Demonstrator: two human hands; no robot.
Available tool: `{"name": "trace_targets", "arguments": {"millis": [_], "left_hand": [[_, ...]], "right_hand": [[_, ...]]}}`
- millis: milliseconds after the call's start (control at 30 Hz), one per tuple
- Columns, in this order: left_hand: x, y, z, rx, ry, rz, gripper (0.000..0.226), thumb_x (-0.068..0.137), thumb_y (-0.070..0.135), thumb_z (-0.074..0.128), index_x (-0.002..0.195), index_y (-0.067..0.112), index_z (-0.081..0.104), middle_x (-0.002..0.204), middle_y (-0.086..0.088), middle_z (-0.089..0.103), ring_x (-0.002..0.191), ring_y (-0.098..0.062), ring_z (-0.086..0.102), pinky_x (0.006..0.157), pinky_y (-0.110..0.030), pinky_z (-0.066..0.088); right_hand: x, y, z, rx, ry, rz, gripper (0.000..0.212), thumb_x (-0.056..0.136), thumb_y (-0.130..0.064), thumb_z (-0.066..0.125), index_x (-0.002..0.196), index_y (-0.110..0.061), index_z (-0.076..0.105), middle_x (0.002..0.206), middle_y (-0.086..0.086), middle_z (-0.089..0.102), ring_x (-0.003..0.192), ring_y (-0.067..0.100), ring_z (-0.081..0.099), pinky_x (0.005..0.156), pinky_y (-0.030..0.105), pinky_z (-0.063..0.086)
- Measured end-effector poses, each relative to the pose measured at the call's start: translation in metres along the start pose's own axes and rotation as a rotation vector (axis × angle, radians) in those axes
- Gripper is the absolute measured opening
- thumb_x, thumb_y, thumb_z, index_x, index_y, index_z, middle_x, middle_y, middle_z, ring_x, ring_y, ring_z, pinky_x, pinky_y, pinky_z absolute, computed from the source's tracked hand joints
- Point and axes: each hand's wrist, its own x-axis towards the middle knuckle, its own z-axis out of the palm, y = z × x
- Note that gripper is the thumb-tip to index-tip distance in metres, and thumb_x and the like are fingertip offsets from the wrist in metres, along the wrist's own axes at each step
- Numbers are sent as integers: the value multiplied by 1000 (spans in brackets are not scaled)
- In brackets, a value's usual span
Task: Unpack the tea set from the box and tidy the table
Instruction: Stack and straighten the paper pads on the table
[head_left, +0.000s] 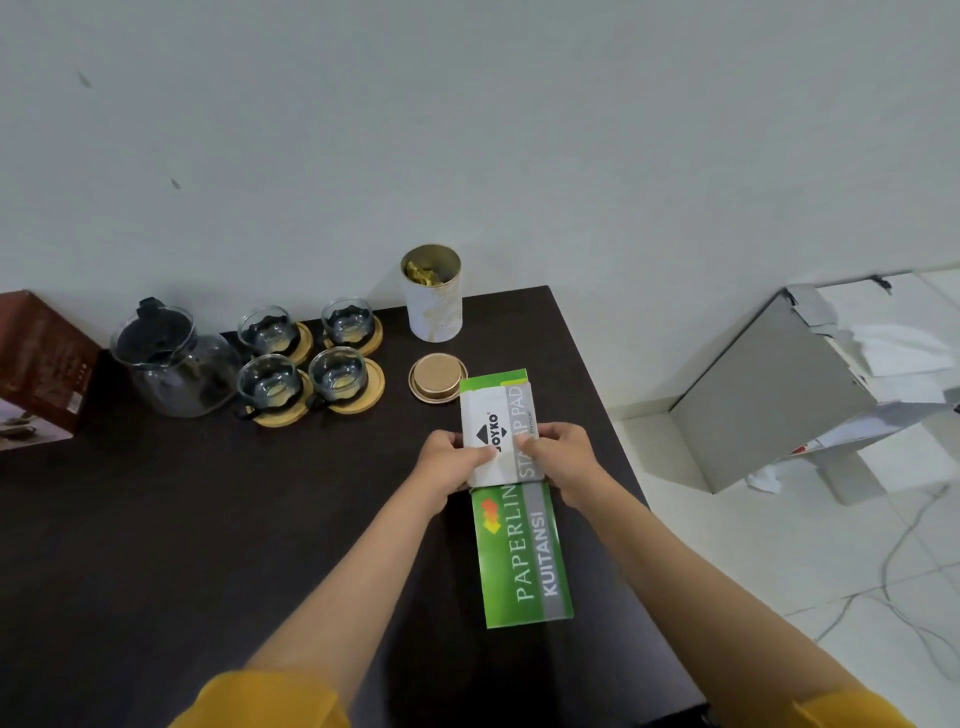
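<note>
A white and grey stamp pad box (500, 415) lies on top of a green receipt book (524, 561) on the dark table (208, 519). My left hand (449, 462) grips the box's left edge and my right hand (563, 457) grips its right edge. At the back left stands a glass teapot (171, 364) with a black lid. Beside it, several glass cups (270, 387) sit on round wooden coasters (358, 400). The brown tea set box (41, 369) stands at the far left edge.
An open white and gold tin (432, 296) stands at the back by the wall, its round gold lid (438, 376) lying just in front. On the tiled floor to the right lie an open grey cardboard box (769, 400) with white paper, and a cable (909, 545).
</note>
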Motion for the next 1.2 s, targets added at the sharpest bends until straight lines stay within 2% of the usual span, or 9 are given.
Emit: {"name": "trace_targets", "arguments": {"millis": [167, 300, 467, 600, 700, 800, 967, 1100, 1200], "left_hand": [[40, 61, 32, 41, 33, 109, 37, 76, 17, 77, 105, 8, 57, 102, -9, 69, 90, -24, 68, 81, -42, 57], [83, 98, 56, 86, 93, 159, 35, 75, 20, 77, 102, 7, 59, 100, -9, 69, 86, -24, 68, 80, -46, 58], [136, 120, 73, 212, 206, 177, 34, 77, 26, 76, 102, 7, 62, 97, -5, 69, 87, -23, 67, 75, -37, 56], [172, 129, 79, 285, 258, 139, 33, 74, 29, 75, 98, 8, 65, 97, -6, 70, 84, -23, 67, 69, -34, 55], [185, 126, 83, 340, 272, 93, 32, 72, 29, 74, 96, 8, 67, 97, -7, 70, 83, -24, 66, 58, -27, 47], [193, 119, 87, 381, 318, 101, 31, 70, 33, 70, 92, 11, 66, 104, -9, 65, 80, -22, 64, 60, -26, 46], [196, 115, 89, 396, 393, 151, 24, 75, 30, 67, 91, 13, 63, 105, -10, 62, 84, -24, 62, 68, -31, 49], [200, 121, 89, 367, 385, 175, 18, 76, 30, 67, 88, 17, 62, 104, -10, 63, 83, -23, 62, 64, -28, 45], [204, 124, 88, 352, 389, 188, 13, 75, 29, 68, 83, 20, 61, 103, -10, 64, 82, -23, 62, 58, -26, 41]], "right_hand": [[48, -58, -22, -90, 56, -101, 22, 88, -3, 62, 71, -16, 60, 73, 1, 64, 64, 14, 62, 60, 27, 53], [105, -91, -35, -154, 54, -84, 7, 86, -4, 63, 81, -8, 66, 74, 3, 65, 67, 19, 64, 67, 33, 56], [170, -109, -35, -248, 74, -85, 22, 84, -6, 65, 66, -18, 60, 82, 11, 69, 75, 27, 67, 76, 39, 58], [208, -108, -30, -309, 69, -84, 11, 83, -10, 64, 72, -10, 64, 81, 12, 68, 77, 28, 67, 75, 39, 57], [226, -101, -27, -370, 73, -62, 17, 77, -11, 64, 81, 5, 68, 74, 13, 66, 70, 27, 65, 65, 36, 54], [235, -99, -25, -525, 67, -93, 12, 72, -13, 61, 62, -8, 55, 60, 7, 51, 56, 22, 50, 50, 28, 38], [240, -94, -24, -629, 122, -172, 39, 78, -19, 63, 50, -11, 38, 49, 3, 36, 46, 20, 37, 42, 26, 23], [247, -93, -24, -556, 111, -217, 21, 83, -23, 66, 80, -2, 65, 73, 10, 64, 67, 25, 57, 56, 26, 37], [252, -93, -22, -520, 102, -238, 17, 85, -21, 65, 95, -8, 66, 82, 2, 63, 74, 17, 56, 65, 23, 37]]}}
